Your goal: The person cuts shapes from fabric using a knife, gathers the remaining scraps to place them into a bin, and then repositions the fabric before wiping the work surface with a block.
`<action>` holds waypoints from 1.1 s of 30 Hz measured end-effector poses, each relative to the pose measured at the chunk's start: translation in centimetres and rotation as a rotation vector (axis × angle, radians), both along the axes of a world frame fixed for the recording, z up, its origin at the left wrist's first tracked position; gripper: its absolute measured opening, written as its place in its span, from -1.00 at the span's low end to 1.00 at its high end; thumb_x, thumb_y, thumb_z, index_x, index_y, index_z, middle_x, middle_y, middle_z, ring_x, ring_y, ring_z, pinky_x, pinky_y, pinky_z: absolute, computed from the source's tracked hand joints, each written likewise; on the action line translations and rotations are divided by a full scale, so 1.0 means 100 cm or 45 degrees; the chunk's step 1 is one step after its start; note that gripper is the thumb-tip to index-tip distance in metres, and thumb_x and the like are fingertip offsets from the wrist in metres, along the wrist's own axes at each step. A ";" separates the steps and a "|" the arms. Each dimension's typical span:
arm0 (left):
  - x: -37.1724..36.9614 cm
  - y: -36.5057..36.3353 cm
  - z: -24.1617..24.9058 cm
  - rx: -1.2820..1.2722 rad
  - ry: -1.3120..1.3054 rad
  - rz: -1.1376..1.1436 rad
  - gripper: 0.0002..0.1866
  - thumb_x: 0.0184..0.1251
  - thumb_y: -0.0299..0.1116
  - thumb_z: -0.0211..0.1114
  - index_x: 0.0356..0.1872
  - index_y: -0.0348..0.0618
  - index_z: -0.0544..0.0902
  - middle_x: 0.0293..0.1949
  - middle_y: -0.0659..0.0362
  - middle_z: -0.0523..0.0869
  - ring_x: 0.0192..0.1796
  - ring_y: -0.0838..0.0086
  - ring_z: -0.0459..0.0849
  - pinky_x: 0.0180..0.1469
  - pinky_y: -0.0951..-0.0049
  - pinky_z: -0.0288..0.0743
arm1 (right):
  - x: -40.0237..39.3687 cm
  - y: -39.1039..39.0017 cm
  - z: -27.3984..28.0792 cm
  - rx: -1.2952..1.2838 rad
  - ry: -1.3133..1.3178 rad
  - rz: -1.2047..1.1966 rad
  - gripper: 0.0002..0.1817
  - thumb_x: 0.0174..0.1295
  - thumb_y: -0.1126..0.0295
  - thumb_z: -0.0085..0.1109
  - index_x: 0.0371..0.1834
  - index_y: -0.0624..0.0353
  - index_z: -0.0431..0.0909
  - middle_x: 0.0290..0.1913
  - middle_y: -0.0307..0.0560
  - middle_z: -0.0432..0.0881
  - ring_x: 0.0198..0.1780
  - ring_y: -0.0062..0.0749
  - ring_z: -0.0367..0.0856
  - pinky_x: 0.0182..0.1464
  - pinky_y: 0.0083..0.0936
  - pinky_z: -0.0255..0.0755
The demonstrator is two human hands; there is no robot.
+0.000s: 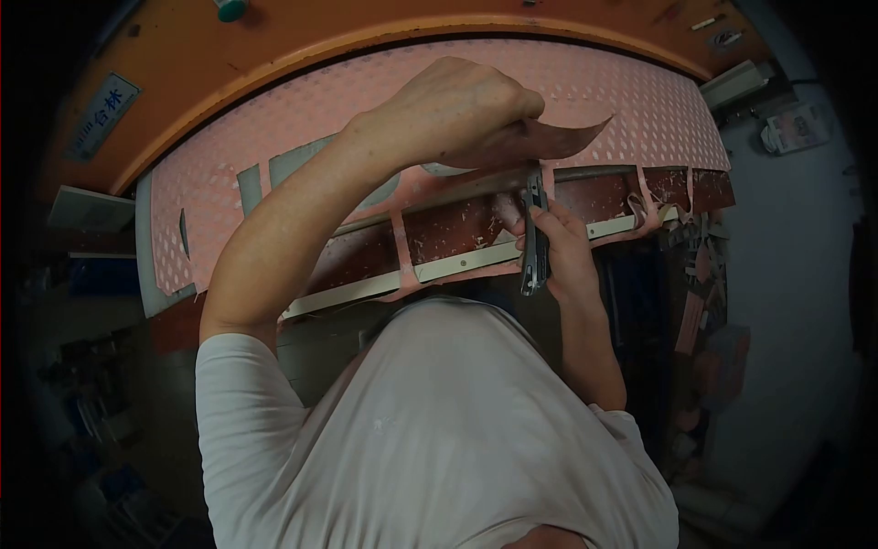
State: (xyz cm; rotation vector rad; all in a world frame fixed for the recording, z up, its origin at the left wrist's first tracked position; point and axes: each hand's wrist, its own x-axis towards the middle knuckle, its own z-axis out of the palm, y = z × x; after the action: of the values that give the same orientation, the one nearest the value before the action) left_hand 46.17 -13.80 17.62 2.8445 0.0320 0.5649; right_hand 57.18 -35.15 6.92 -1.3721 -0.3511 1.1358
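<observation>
1. So, the pink perforated sheet (pixel 412 101) lies draped over the curved orange worktop (pixel 229 55) at the far side. Its near edge hangs down over a dark red board (pixel 439 229) and a pale strip (pixel 457 265).
2. The left hand (pixel 466 110) is curled closed, thumb and fingers pinching a loose flap (pixel 572 137) of that sheet. It lifts the flap up and off to the right, where it comes to a point.
3. The right hand (pixel 562 252) sits just below and nearer, wrapped around a utility knife (pixel 534 247). The knife stands about upright with its top end up by the sheet's edge. I can't see the blade tip itself.
4. My read on handling: the sheet looks thin, light and floppy, like rubbery film. The flap curls under its own weight, so it won't hold a shape. With all those holes I'd guess it stretches or tears if yanked.
5. Best place to grab, I reckon, is right where it's pinched now, close to the cut line. Taking it out at the flap's tip would just let it flop.
6. The knife looks slim and rigid, and the mid-handle grip looks fine.
7. Pink scraps (pixel 690 311) dangle at the right end, past the board.
</observation>
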 end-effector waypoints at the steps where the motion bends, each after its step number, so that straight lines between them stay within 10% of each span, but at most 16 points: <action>1: -0.002 -0.002 0.003 0.003 0.033 0.002 -0.71 0.28 -0.10 0.34 -0.38 -0.14 0.73 -0.50 -0.03 0.71 -0.36 0.00 0.72 -0.29 0.08 0.57 | 0.002 0.000 0.000 0.008 0.007 0.013 -0.80 0.48 0.36 0.04 0.01 0.24 0.54 -0.34 -0.14 0.67 -0.40 -0.54 0.63 -0.40 -0.58 0.55; 28: -0.010 0.004 -0.012 0.006 -0.111 0.100 -0.83 0.19 -0.31 0.30 -0.30 -0.15 0.74 -0.40 -0.01 0.75 -0.31 0.03 0.73 -0.26 0.09 0.58 | -0.068 0.001 0.004 -0.098 0.105 0.378 -0.80 0.47 0.32 0.07 -0.04 0.21 0.55 -0.35 -0.21 0.65 -0.43 -0.61 0.58 -0.52 -0.58 0.56; 33: -0.035 0.029 -0.004 -0.314 -0.351 0.219 -0.82 0.34 -0.30 0.38 -0.21 -0.21 0.73 -0.38 0.06 0.77 -0.33 0.37 0.74 -0.24 0.33 0.58 | -0.043 -0.002 -0.012 -0.045 0.055 0.156 -0.80 0.51 0.33 0.05 0.01 0.21 0.53 -0.35 -0.18 0.65 -0.47 -0.62 0.59 -0.52 -0.61 0.57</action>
State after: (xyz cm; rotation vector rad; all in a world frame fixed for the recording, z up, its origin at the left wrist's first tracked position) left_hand 42.66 -10.94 17.18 2.5180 0.2796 0.9161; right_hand 52.84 -35.31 5.72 -1.3697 -0.3897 1.2757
